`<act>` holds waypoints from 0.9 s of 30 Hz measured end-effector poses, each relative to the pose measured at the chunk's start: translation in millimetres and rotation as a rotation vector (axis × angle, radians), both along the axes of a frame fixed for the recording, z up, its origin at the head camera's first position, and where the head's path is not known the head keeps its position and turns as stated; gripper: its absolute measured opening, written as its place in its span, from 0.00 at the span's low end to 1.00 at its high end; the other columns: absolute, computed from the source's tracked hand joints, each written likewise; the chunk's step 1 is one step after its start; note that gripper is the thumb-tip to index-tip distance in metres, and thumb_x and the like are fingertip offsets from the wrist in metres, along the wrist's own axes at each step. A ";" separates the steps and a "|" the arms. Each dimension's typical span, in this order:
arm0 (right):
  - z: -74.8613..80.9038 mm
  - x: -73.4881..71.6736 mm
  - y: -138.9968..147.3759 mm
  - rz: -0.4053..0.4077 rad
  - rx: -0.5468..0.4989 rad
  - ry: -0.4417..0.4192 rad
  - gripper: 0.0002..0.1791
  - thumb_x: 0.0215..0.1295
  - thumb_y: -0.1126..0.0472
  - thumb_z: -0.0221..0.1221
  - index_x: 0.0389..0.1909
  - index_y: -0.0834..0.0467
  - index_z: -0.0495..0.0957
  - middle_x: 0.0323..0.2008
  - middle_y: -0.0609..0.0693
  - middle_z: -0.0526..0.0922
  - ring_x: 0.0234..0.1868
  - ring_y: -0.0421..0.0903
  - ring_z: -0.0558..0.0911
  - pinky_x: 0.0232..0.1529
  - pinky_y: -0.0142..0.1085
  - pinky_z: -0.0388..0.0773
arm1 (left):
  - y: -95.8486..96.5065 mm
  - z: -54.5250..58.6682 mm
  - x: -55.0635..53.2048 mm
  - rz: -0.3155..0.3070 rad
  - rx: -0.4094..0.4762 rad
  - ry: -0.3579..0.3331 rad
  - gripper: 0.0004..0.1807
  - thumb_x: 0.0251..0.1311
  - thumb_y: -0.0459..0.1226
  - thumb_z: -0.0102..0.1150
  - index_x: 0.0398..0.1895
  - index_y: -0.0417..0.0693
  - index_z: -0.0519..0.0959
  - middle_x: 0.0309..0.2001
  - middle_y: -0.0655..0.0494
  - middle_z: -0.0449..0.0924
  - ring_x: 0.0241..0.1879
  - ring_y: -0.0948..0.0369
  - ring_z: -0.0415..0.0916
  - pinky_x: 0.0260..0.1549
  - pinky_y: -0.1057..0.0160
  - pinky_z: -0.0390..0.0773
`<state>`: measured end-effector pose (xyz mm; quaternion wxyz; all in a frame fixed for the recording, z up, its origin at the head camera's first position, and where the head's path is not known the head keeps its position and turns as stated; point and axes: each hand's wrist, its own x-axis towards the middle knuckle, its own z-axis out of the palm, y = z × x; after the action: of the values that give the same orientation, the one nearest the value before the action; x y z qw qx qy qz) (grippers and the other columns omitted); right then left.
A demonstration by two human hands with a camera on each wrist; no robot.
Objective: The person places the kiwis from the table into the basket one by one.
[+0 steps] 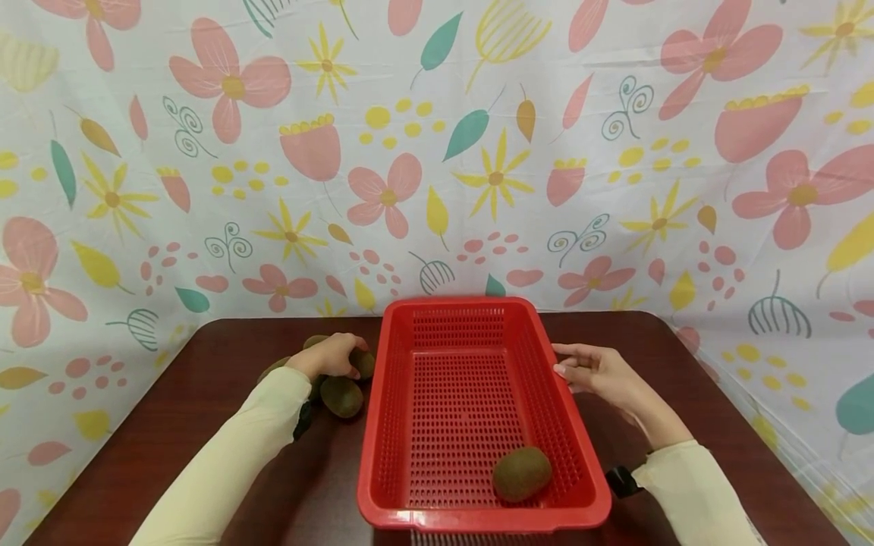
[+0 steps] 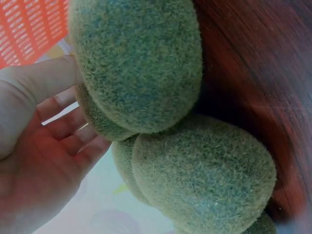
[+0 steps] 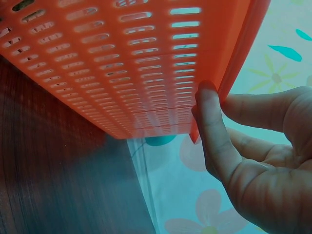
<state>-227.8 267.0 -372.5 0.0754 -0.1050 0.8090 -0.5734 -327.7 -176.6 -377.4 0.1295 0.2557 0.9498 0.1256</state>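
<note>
At the kiwifruit pile, left of the basket, my left hand curls its fingers over one brown, fuzzy kiwifruit. In the left wrist view the thumb meets a large kiwifruit, and the other fingers reach behind the fruit. Another kiwifruit lies just in front of that hand. On the far side, my right hand pinches the right rim of a red plastic basket, its fingertips at the rim and outer wall in the right wrist view. Inside the basket, one kiwifruit rests near the front right corner.
Several more kiwifruit, partly hidden by the left hand, lie together on the dark brown table. A white cloth with flowers and leaves hangs behind and beside the table.
</note>
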 end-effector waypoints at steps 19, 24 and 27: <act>-1.6 -0.7 0.6 -0.003 0.006 -0.009 0.34 0.67 0.60 0.60 0.67 0.72 0.61 0.41 0.60 0.81 0.38 0.47 0.84 0.43 0.44 0.81 | -8.9 10.2 -0.1 0.039 0.096 0.097 0.25 0.50 0.33 0.71 0.51 0.32 0.78 0.49 0.40 0.80 0.53 0.46 0.74 0.51 0.50 0.75; -1.1 0.1 0.2 -0.009 0.012 0.000 0.34 0.66 0.60 0.60 0.67 0.71 0.61 0.41 0.61 0.81 0.38 0.47 0.84 0.43 0.45 0.81 | -13.7 17.9 0.9 0.025 0.139 0.124 0.25 0.50 0.33 0.71 0.50 0.28 0.77 0.47 0.37 0.80 0.51 0.44 0.76 0.49 0.49 0.75; -0.1 0.3 -0.4 -0.010 0.018 0.006 0.33 0.66 0.60 0.60 0.67 0.71 0.62 0.41 0.61 0.81 0.39 0.47 0.84 0.43 0.45 0.81 | -17.2 23.4 1.4 0.038 0.164 0.124 0.24 0.50 0.34 0.71 0.49 0.27 0.78 0.46 0.36 0.80 0.48 0.45 0.77 0.47 0.49 0.76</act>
<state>-227.4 266.5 -372.7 0.0711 -0.1018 0.8149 -0.5661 -326.3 -193.8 -354.0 0.0469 0.2546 0.9472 0.1894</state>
